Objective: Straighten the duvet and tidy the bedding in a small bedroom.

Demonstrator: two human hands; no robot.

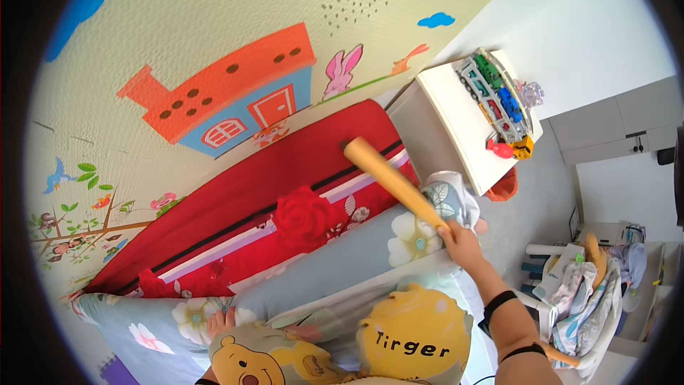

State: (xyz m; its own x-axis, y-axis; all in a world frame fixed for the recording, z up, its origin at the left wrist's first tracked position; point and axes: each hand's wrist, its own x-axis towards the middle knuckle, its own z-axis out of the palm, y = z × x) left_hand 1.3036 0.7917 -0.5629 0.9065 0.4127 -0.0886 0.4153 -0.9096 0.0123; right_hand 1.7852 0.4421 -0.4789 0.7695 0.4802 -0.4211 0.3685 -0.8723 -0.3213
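My right hand (462, 244) is closed round the narrow end of a long tan wooden stick (390, 180), which points up and left, its thicker end above the bed. Beneath the stick lies a blue-grey quilt (320, 257) with large pale flowers, folded along the near side. My left hand (221, 320) rests on this quilt at the lower left, fingers stretched over the fabric; its palm is hidden. Behind the quilt is red bedding (363, 203) with a raised red fabric rose (303, 218), backed by a dark red headboard (285, 153).
A white cabinet (445, 110) beside the bed carries a toy car-carrier truck (499, 96) and small toys. An orange-red bin (501, 185) stands below it. At the right, a white chair (545, 317) is piled with clothes (581, 299). Cloth with yellow cartoon print (417, 328) fills the lower middle.
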